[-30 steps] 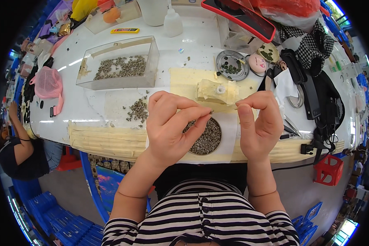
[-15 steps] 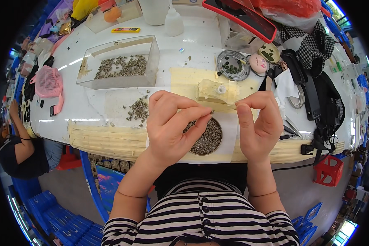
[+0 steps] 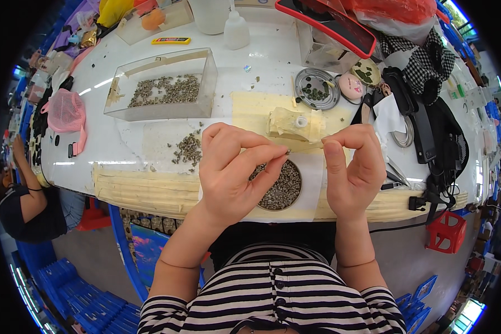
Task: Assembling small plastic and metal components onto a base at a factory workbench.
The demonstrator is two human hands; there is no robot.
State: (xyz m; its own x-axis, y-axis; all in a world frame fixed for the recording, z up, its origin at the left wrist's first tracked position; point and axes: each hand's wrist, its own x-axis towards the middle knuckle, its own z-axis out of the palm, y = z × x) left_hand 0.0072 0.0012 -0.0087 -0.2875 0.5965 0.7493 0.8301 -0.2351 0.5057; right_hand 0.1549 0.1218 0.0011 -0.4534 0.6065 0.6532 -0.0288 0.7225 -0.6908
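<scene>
My left hand (image 3: 228, 170) is closed in a pinch, with a tiny metal piece (image 3: 288, 151) at its fingertips. Thumb and forefinger of my right hand (image 3: 352, 170) are pressed together a short way to the right; whatever they hold is too small to make out. Both hands hover above the table's near edge. Partly hidden behind my left fingers is a round dish (image 3: 301, 192) filled with small grey metal pieces. Just beyond the hands stands a block wrapped in cream tape (image 3: 278, 125), with a short white tube (image 3: 301, 121) on top.
Left of my hands lies a loose heap of metal pieces (image 3: 188, 149); a clear box (image 3: 156, 113) behind it holds more. A round tray (image 3: 336, 100) with dark green bits, a red-cased phone (image 3: 339, 28), a squeeze bottle (image 3: 236, 32) and a yellow cutter (image 3: 171, 40) lie farther back.
My right hand has shifted very slightly to the right, away from the left one. The left hand keeps its pinch in the same place.
</scene>
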